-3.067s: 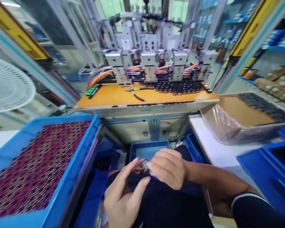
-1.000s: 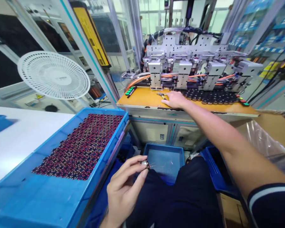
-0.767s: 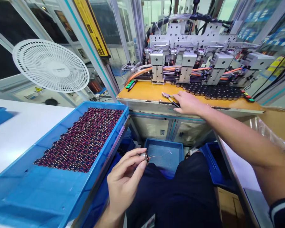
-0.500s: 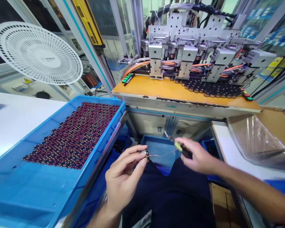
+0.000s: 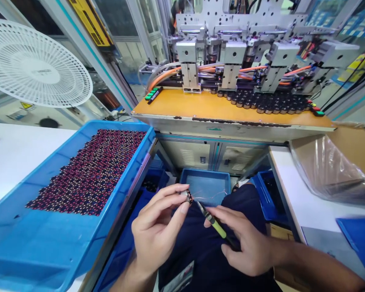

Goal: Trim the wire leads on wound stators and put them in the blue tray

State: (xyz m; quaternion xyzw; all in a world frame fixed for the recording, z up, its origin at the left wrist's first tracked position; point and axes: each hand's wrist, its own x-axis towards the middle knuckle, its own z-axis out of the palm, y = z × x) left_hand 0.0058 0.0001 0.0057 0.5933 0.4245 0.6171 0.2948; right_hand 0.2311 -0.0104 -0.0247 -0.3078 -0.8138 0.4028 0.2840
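My left hand (image 5: 158, 233) pinches a small wound coil (image 5: 188, 196) between thumb and fingertips above my lap; thin copper wires trail from it to the right. My right hand (image 5: 246, 241) grips a pair of pliers (image 5: 214, 224) with yellow-green and black handles, its tip pointing up-left and almost touching the coil. Both hands sit over my dark trousers, just in front of a small blue bin (image 5: 207, 186).
A large blue tray (image 5: 24, 243) holding several red-and-black coils (image 5: 91, 172) sits at my left. Ahead is an orange-topped machine bench (image 5: 197, 107) with metal heads and rows of dark round parts (image 5: 267, 103). A white fan (image 5: 33, 67) is upper left; a plastic-lined box (image 5: 331, 170) at right.
My right hand reached to the orange bench, picked up the pliers there and brought them down to the coil. My left hand kept hold of the coil throughout.
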